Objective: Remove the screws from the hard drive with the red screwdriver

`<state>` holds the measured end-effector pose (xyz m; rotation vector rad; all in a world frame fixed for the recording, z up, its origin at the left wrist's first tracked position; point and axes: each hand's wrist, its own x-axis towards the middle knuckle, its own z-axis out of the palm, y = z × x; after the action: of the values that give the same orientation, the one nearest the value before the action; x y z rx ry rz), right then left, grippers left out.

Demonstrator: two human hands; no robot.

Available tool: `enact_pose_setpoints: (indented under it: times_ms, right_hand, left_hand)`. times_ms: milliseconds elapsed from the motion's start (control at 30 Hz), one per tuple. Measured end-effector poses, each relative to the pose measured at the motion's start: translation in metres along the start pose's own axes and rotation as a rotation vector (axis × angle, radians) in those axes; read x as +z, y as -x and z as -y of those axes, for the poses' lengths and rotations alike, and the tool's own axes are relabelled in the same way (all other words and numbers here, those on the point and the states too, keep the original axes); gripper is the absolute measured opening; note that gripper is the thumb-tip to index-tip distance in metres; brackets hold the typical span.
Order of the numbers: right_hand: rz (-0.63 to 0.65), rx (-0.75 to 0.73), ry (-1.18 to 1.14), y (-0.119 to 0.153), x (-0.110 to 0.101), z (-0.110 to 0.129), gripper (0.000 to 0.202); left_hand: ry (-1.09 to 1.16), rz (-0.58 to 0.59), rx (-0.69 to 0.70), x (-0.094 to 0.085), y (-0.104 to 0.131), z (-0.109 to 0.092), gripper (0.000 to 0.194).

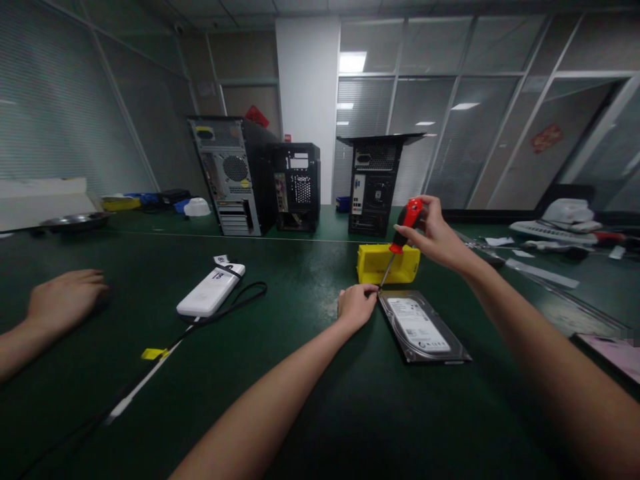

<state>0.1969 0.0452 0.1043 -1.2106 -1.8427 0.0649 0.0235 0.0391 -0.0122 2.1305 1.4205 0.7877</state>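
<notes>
Right hand [425, 230]: fingers wrap the red and black screwdriver [406, 223], tip down.
Left hand [357, 305]: fingers close together, at the hard drive's corner.
Hard drive [423, 327]: flat on the green table [320, 413].

"How is the light?"

"Dim and cool. A bright white rectangle [353, 62] glows in the glass wall [455, 50] at upper center, smaller pale ones nearby."

"Shadows or glare?"

"The dark green tabletop [300, 400] turns nearly black toward the bottom, with a faint sheen mid-table."

"Sharp?"

"Rather soft; the drive label's [417, 325] small print is unreadable. Wide-angle distortion stretches the edges."
</notes>
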Motion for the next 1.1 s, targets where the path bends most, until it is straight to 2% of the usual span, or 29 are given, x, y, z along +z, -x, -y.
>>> enact_pose_setpoints:
  times_ms: [1100]
  right_hand:
    - [-0.002, -0.009, -0.021, 0.0002, 0.0039, -0.0018, 0.060]
  left_hand:
    - [-0.004, 0.003, -0.009, -0.0017, 0.0012, -0.0022, 0.029]
